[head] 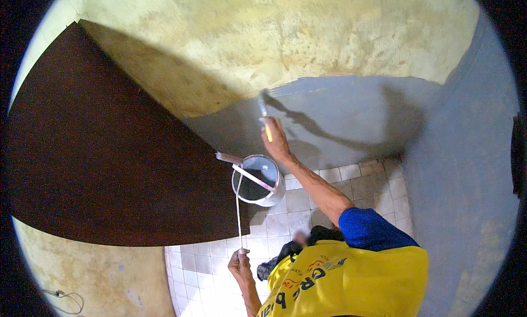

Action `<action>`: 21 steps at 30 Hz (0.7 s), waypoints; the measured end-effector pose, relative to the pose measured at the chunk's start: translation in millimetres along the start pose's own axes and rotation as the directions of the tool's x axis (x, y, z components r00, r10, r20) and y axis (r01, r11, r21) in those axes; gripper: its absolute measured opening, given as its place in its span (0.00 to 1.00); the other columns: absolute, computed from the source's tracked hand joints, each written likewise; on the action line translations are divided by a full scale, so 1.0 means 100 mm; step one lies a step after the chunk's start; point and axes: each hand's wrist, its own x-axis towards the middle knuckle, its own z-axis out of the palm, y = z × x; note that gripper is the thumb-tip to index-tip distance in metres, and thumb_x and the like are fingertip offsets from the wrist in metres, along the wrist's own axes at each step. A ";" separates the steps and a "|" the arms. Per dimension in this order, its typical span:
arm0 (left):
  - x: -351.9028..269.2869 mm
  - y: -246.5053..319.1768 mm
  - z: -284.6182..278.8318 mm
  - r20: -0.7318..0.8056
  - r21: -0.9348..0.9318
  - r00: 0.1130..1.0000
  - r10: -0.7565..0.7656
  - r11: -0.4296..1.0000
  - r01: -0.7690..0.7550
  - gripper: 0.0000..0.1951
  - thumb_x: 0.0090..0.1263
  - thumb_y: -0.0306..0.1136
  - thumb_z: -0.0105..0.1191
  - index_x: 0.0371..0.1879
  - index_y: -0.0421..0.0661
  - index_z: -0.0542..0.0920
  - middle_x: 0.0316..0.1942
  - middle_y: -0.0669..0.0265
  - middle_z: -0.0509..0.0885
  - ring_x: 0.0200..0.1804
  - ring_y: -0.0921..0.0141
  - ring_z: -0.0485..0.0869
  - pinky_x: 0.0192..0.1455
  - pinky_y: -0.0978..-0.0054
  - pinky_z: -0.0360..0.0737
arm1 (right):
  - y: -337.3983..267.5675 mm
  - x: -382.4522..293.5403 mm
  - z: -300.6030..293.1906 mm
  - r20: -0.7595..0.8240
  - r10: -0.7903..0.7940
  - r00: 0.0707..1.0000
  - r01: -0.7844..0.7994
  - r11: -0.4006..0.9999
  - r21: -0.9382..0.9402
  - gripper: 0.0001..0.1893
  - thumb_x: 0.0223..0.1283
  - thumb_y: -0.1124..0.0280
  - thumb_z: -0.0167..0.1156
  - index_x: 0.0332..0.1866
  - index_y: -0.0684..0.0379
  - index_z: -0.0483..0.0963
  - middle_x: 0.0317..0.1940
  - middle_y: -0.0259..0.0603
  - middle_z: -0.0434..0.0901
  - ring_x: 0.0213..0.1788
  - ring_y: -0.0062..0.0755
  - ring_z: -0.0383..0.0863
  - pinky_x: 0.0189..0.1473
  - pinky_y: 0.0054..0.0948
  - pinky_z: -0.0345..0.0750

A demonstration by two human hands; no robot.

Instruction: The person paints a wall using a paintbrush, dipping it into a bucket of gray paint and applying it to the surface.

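Observation:
My right hand [275,140] grips a paintbrush [263,105] by its yellow handle. The blurred bristles meet the wall at the upper edge of a grey-painted area [350,107]. Below and left of that hand, a white bucket [276,196] stands on the tiles with dark grey paint [257,187] inside. A white bar [252,177] crosses its mouth, and a worn grey-brown cylindrical piece [229,157] juts out past the rim. My left hand [242,261] is closed around the near end of a thin white rod or cord [238,218], whose far end reaches the bucket.
A large dark brown panel, perhaps a door [115,152], fills the left side, its edge close to the bucket. Stained yellowish wall [321,33] rises above the grey area. A grey wall [457,164] stands at right. Tiled floor [278,224] lies below; a cable [68,298] hangs lower left.

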 end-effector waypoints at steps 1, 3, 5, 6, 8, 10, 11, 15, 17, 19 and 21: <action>0.00 0.02 0.02 -0.009 -0.003 1.000 0.000 1.000 0.000 0.14 0.69 0.41 0.54 0.26 0.43 0.79 0.13 0.80 0.63 0.17 0.86 0.56 0.18 0.84 0.50 | -0.03 0.02 0.04 0.068 -0.057 0.996 0.053 0.997 0.052 0.23 0.55 0.79 0.55 0.59 0.60 0.65 0.47 0.55 0.71 0.50 0.60 0.70 0.53 0.46 0.71; 0.02 0.04 0.04 -0.010 -0.007 1.000 0.004 1.000 -0.004 0.14 0.69 0.40 0.54 0.26 0.43 0.79 0.13 0.80 0.63 0.16 0.86 0.55 0.18 0.84 0.50 | 0.03 0.08 -0.02 0.039 -0.061 0.997 0.058 0.996 0.072 0.21 0.54 0.79 0.55 0.56 0.60 0.68 0.45 0.53 0.74 0.50 0.57 0.72 0.54 0.44 0.71; 0.03 0.01 0.04 0.002 -0.008 1.000 0.004 1.000 -0.004 0.14 0.71 0.39 0.52 0.27 0.42 0.80 0.15 0.79 0.64 0.18 0.85 0.56 0.19 0.84 0.51 | 0.28 0.09 -0.34 0.012 -0.052 0.999 0.050 0.991 0.122 0.20 0.54 0.78 0.56 0.55 0.61 0.70 0.47 0.53 0.74 0.50 0.55 0.74 0.55 0.42 0.72; 0.05 0.00 0.06 -0.003 -0.002 1.000 -0.001 1.000 0.001 0.14 0.71 0.39 0.52 0.27 0.42 0.80 0.15 0.79 0.64 0.18 0.85 0.56 0.19 0.84 0.51 | 0.45 0.09 -0.57 -0.057 -0.020 0.998 0.024 0.998 0.057 0.20 0.55 0.78 0.56 0.55 0.62 0.70 0.47 0.52 0.75 0.51 0.52 0.75 0.55 0.41 0.72; 0.07 0.01 0.09 -0.016 0.013 1.000 -0.012 1.000 0.012 0.14 0.71 0.39 0.52 0.27 0.42 0.80 0.14 0.79 0.64 0.18 0.85 0.56 0.18 0.83 0.51 | 0.83 0.07 -1.15 -0.199 0.030 0.980 -0.044 0.997 -0.066 0.19 0.57 0.77 0.56 0.56 0.63 0.71 0.48 0.50 0.77 0.51 0.47 0.76 0.56 0.38 0.72; 0.11 -0.01 0.10 -0.029 0.036 1.000 -0.013 0.999 0.014 0.14 0.71 0.39 0.52 0.27 0.41 0.80 0.14 0.79 0.63 0.17 0.85 0.56 0.18 0.83 0.51 | 1.20 0.07 -1.72 -0.308 0.081 0.948 -0.122 0.986 -0.117 0.18 0.59 0.77 0.55 0.56 0.64 0.72 0.49 0.50 0.78 0.51 0.45 0.77 0.56 0.37 0.72; 0.13 -0.02 0.09 -0.034 0.049 0.999 -0.013 0.999 0.015 0.14 0.71 0.39 0.52 0.27 0.41 0.80 0.14 0.79 0.63 0.17 0.85 0.56 0.18 0.83 0.50 | 1.32 0.06 -1.90 -0.343 0.115 0.932 -0.162 0.981 -0.109 0.18 0.60 0.77 0.55 0.56 0.65 0.71 0.49 0.50 0.78 0.51 0.45 0.77 0.56 0.37 0.72; 0.15 -0.09 0.03 -0.042 0.038 0.999 -0.013 0.999 0.014 0.14 0.71 0.39 0.52 0.27 0.41 0.80 0.14 0.79 0.63 0.17 0.85 0.56 0.18 0.83 0.50 | 1.27 0.11 -1.86 -0.453 0.088 0.887 -0.188 0.966 -0.179 0.18 0.60 0.76 0.55 0.57 0.65 0.70 0.51 0.51 0.75 0.55 0.46 0.74 0.59 0.38 0.69; 0.16 -0.05 0.09 -0.036 0.034 0.998 -0.042 0.998 0.043 0.14 0.71 0.38 0.51 0.27 0.41 0.80 0.13 0.79 0.63 0.17 0.85 0.55 0.18 0.83 0.50 | 1.43 0.13 -1.43 -0.456 -0.108 0.883 -0.069 0.933 -0.354 0.16 0.60 0.76 0.55 0.54 0.64 0.71 0.48 0.50 0.75 0.54 0.46 0.73 0.59 0.40 0.68; 0.15 -0.05 0.06 -0.044 0.030 0.996 -0.072 0.997 0.073 0.14 0.71 0.38 0.51 0.27 0.40 0.79 0.13 0.79 0.63 0.17 0.85 0.55 0.18 0.83 0.50 | 1.18 0.09 -0.81 -0.391 -0.087 0.916 -0.042 0.950 -0.310 0.18 0.59 0.77 0.55 0.55 0.64 0.70 0.50 0.53 0.74 0.56 0.50 0.72 0.60 0.41 0.67; 0.15 -0.05 0.12 -0.052 0.022 0.995 -0.089 0.996 0.090 0.15 0.71 0.38 0.51 0.27 0.40 0.79 0.14 0.79 0.63 0.17 0.85 0.55 0.19 0.83 0.50 | 0.96 0.05 -0.25 -0.288 -0.039 0.957 -0.012 0.985 -0.173 0.20 0.57 0.78 0.55 0.56 0.63 0.68 0.50 0.54 0.74 0.55 0.53 0.72 0.59 0.42 0.68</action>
